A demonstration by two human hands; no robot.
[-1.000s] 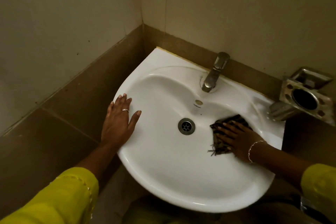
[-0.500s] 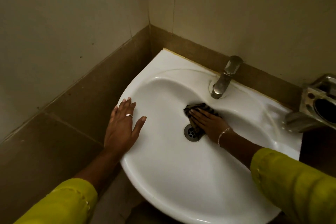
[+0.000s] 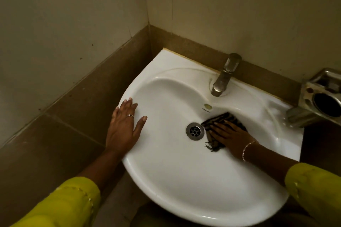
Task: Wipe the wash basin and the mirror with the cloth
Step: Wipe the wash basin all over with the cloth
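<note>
Just right of the drain (image 3: 195, 131), inside the wash basin (image 3: 184, 180), the right hand (image 3: 230, 137) presses flat, fingers spread, on the dark cloth (image 3: 224, 119). At the basin's left rim the left hand (image 3: 123, 131) rests open, bracing. Good wiping probably means even palm pressure, overlapping sweeps up the bowl's walls, and reaching around the tap (image 3: 224, 77). No mirror shows.

Dark striped cloth (image 3: 224, 126) is pressed flat by R hand (image 3: 231, 137) inside white basin (image 3: 184, 180), at drain's (image 3: 195, 131) 3 o'clock; L hand (image 3: 123, 131) is laid flat on rim at 9 o'clock.
</note>
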